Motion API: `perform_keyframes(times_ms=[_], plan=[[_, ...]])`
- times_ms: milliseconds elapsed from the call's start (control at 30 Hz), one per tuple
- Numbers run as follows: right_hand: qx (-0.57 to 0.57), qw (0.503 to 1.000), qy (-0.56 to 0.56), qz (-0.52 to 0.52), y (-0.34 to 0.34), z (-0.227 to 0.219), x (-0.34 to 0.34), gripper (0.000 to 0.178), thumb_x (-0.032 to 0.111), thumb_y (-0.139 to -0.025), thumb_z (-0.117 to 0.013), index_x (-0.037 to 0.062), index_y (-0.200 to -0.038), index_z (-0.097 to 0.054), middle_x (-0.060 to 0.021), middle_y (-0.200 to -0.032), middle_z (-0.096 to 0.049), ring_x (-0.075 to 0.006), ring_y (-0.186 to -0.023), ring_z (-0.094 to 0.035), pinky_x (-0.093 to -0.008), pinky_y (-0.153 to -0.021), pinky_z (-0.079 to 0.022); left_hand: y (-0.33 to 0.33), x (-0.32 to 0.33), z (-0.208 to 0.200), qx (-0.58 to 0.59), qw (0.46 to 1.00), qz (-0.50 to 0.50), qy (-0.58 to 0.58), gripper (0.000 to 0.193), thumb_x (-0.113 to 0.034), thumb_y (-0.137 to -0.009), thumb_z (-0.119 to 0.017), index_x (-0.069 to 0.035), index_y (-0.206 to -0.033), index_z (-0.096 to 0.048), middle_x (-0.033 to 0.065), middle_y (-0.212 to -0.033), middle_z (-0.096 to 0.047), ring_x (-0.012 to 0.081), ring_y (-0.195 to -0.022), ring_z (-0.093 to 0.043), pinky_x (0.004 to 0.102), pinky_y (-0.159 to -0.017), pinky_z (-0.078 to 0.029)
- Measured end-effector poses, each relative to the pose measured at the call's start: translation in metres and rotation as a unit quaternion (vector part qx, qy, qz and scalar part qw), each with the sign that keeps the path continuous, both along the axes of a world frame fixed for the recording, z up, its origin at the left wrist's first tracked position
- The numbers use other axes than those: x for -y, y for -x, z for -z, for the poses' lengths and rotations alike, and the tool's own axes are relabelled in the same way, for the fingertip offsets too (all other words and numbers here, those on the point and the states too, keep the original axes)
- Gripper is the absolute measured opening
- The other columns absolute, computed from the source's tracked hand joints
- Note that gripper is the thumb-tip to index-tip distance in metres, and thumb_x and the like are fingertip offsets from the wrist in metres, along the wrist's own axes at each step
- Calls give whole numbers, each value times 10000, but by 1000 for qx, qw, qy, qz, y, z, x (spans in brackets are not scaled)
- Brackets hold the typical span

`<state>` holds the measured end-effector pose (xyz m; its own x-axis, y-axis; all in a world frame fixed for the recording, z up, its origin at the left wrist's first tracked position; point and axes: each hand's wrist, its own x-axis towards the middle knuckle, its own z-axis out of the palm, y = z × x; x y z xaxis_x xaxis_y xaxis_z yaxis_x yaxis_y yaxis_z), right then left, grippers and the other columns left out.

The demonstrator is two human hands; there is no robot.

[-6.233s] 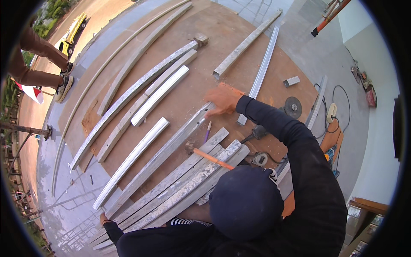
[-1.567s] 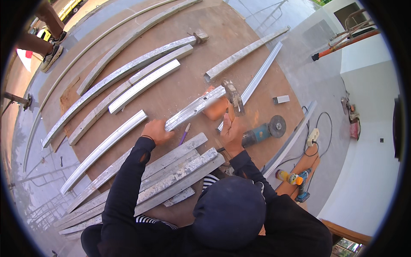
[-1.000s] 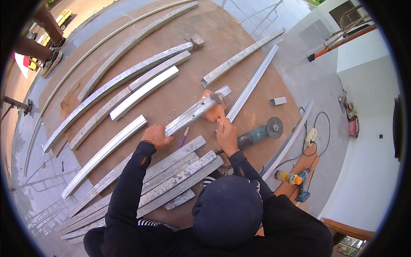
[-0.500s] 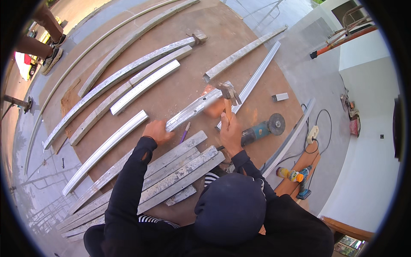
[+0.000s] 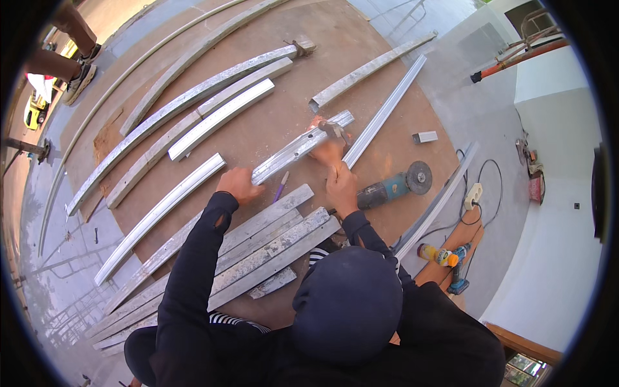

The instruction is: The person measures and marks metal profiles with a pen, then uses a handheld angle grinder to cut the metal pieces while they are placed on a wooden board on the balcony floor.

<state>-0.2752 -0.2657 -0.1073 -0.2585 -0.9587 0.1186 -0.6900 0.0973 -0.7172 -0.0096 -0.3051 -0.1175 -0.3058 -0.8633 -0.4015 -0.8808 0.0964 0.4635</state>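
Note:
My left hand is closed round the near end of a silver metal channel, which has dark holes along it. In my right hand is a hammer, gripped by its handle. The hammer's head is at the far part of the channel; blur hides whether it touches. A blurred reddish-orange shape beneath the channel there cannot be made out. A purple marker lies by my left hand. To the right of my right hand rests a teal angle grinder with a dark disc.
Several grey metal lengths lie in front of me, others at the far left. A long silver strip and a short offcut lie to the right. Beyond are a power strip, a bottle and a cordless drill.
My right hand has swung the hammer down from a raised position to the channel's far part. My left hand keeps its hold on the near end. The view has shifted slightly.

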Motion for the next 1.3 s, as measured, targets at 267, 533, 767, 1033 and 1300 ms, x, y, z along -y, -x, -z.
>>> perform_keyframes(times_ms=[267,533,767,1033,1300], plan=[[117,988,-90,36,14,-51,-4,438,386,-1007,-501,-17,-846,-561,-149,-653,-552,-257,-606,-561,-415,-583,-430,16,-19,-16,26,983,-53,172,525,-513,-784,-687,-21,-926,-575,166,-886,-663,336,-857,-654,441,-694,-506],[99,994,-36,-4,18,-35,-10,467,395,-1020,-476,-2,-776,-502,-146,-612,-492,-234,-542,-481,-402,-538,-382,42,-17,11,6,980,-47,194,503,-417,-747,-735,-23,-1008,-560,181,-1020,-606,348,-986,-600,468,-773,-491],[88,996,-20,-4,10,-41,-10,437,383,-1015,-491,2,-802,-506,-168,-589,-479,-294,-517,-480,-418,-517,-372,45,10,-6,8,994,-30,106,468,-422,-787,-692,-52,-1041,-562,211,-825,-677,406,-768,-661,516,-665,-515],[8,1000,21,-15,-2,-18,-6,348,293,-1011,-503,-3,-827,-497,-213,-603,-510,-414,-548,-534,-475,-505,-382,48,16,2,-3,996,-29,89,460,-429,-796,-690,-49,-1019,-557,215,-807,-682,414,-756,-663,518,-675,-519],[13,992,124,-27,-17,-66,10,300,247,-989,-531,-8,-833,-498,-267,-621,-554,-484,-619,-570,-511,-518,-398,39,14,-6,-1,997,-52,51,412,-362,-783,-698,-27,-1005,-604,235,-869,-688,416,-822,-671,493,-733,-536]])
